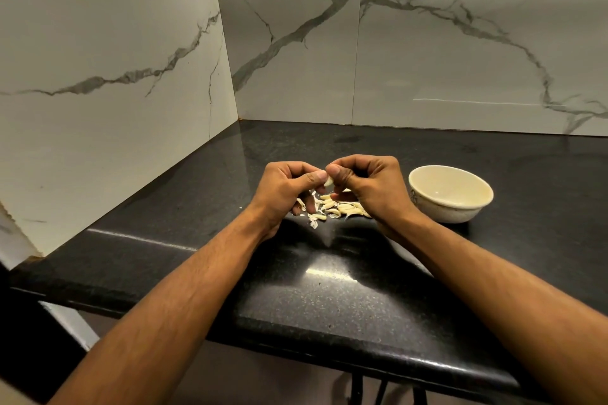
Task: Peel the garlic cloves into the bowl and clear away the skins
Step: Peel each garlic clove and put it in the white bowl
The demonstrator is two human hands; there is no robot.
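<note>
On the black counter (pixel 329 289) the bowl (pixel 450 193) sits toward the right edge, just beside the right hand (pixel 368 187), nearer it than the left hand (pixel 283 189); both hands meet above the clove pile (pixel 335 209), pinching one garlic clove (pixel 328 181), axis unclear.

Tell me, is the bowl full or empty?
Empty: the bowl stands upright on the counter, with only its bare cream inside showing.

A home kitchen — black granite counter (pixel 329 289), marble-look wall tiles (pixel 427 59).
</note>
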